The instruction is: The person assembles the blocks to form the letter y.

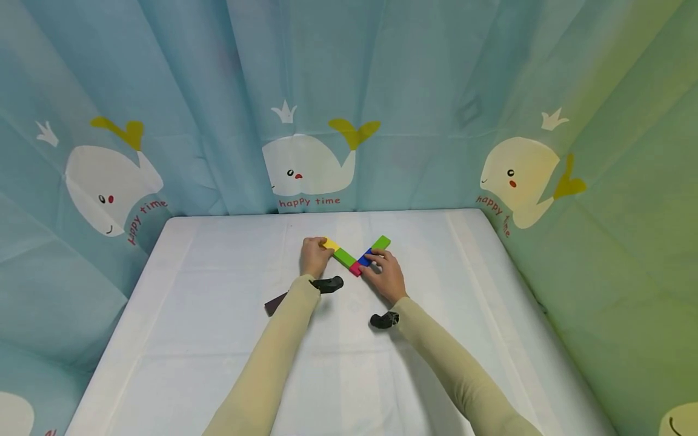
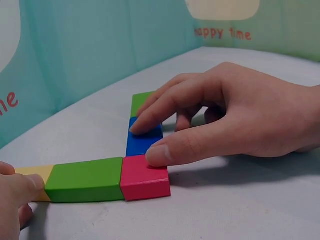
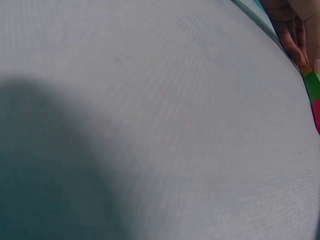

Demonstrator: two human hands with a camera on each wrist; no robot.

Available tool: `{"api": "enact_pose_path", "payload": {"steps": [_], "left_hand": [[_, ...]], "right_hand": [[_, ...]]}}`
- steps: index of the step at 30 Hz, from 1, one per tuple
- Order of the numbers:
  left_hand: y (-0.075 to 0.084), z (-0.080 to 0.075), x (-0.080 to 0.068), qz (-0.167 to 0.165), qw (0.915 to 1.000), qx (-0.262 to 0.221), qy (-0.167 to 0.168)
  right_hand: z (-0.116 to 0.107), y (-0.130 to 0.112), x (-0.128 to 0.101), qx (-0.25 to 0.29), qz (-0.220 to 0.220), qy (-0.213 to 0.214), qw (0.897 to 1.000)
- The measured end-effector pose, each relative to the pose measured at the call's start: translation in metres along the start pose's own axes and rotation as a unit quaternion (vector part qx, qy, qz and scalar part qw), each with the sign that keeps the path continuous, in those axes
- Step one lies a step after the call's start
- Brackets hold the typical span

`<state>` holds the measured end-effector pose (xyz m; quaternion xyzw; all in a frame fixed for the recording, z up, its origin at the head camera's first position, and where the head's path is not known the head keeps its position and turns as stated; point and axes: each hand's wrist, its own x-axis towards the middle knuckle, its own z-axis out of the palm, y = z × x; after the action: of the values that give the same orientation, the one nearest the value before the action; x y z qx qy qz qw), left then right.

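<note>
Several colored blocks form a V on the white table, its corner toward me. My left hand [image 1: 315, 257] pinches the yellow block [image 2: 44, 176] at the far end of the left arm. Against that block lies a green block [image 2: 86, 180], followed by the red block [image 2: 145, 176] at the corner. My right hand [image 1: 386, 275] rests over the other arm: in the left wrist view its thumb touches the top of the red block and a fingertip presses on the blue block [image 2: 142, 142]. Beyond the blue one is a second green block [image 1: 381, 243], partly behind fingers in the left wrist view.
A dark brown block [image 1: 275, 304] lies on the table [image 1: 202, 303], partly hidden under my left forearm. Behind the far table edge hangs a blue curtain [image 1: 425, 109] with whale prints, and it continues along both sides. Each wrist carries a black camera mount.
</note>
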<state>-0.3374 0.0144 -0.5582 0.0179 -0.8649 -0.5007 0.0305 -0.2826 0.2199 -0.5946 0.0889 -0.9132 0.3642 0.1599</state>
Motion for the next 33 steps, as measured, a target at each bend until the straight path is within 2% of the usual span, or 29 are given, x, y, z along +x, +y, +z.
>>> {"api": "enact_pose_path", "payload": {"steps": [16,26,29,33], "left_hand": [[0.001,-0.001,-0.001,-0.005,0.9999,-0.01,-0.005],[-0.007,-0.003,0.002,0.007,0.9999,-0.003,0.015],[-0.008,-0.011,0.004,0.02,0.9997,-0.015,-0.003],[-0.011,-0.031,0.007,0.055,0.9965,-0.024,-0.058]], "right_hand": [[0.001,0.001,0.001,-0.001,-0.004,0.004,1.0],[0.003,-0.005,0.001,-0.001,0.002,-0.004,1.0],[0.002,-0.004,0.001,0.001,0.01,-0.009,1.0],[0.001,-0.001,0.0,0.002,0.006,-0.004,1.0]]}}
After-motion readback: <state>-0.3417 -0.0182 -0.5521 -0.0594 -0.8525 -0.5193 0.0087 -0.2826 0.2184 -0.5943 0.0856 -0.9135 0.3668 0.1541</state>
